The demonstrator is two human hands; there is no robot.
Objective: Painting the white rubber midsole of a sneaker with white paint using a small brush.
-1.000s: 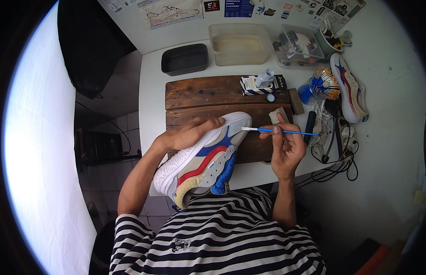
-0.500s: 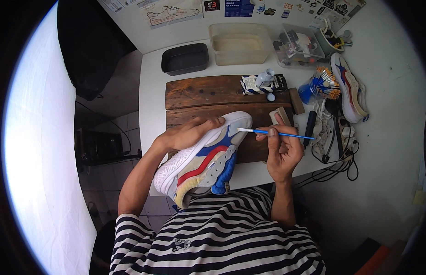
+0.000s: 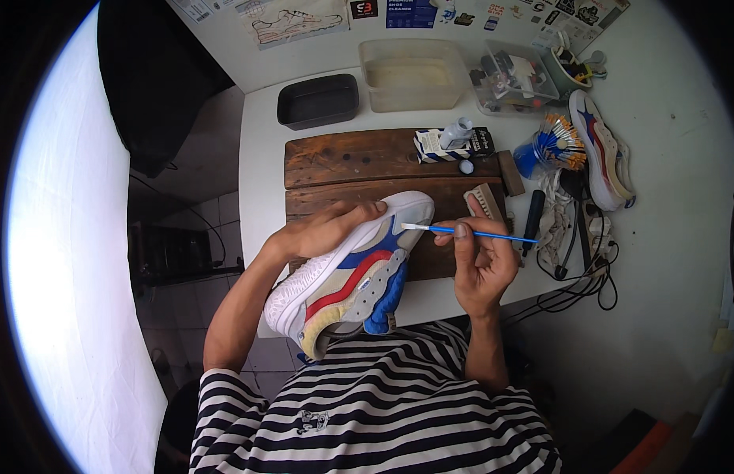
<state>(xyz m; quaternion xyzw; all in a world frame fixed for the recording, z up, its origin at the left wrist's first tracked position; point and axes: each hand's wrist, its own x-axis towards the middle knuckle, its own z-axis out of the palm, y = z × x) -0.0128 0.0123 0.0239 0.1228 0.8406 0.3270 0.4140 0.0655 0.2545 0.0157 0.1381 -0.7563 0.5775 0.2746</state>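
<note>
Here, sneaker (image 3: 352, 278) gripped in left hand (image 3: 334, 227), long axis diagonal, toe (image 3: 418, 208) away and rightward, brush (image 3: 495, 235) pinched in right hand (image 3: 485, 267)

The left hand (image 3: 326, 229) grips a multicoloured sneaker (image 3: 356, 276), the right hand (image 3: 485, 268) a blue brush (image 3: 501, 236) at its toe.

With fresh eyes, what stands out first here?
The colourful shoe at centre, held by the left hand. Next, the blue brush in the right hand, its tip near the shoe's toe. On the right, a similar shoe sits beside bunched brushes.
</note>
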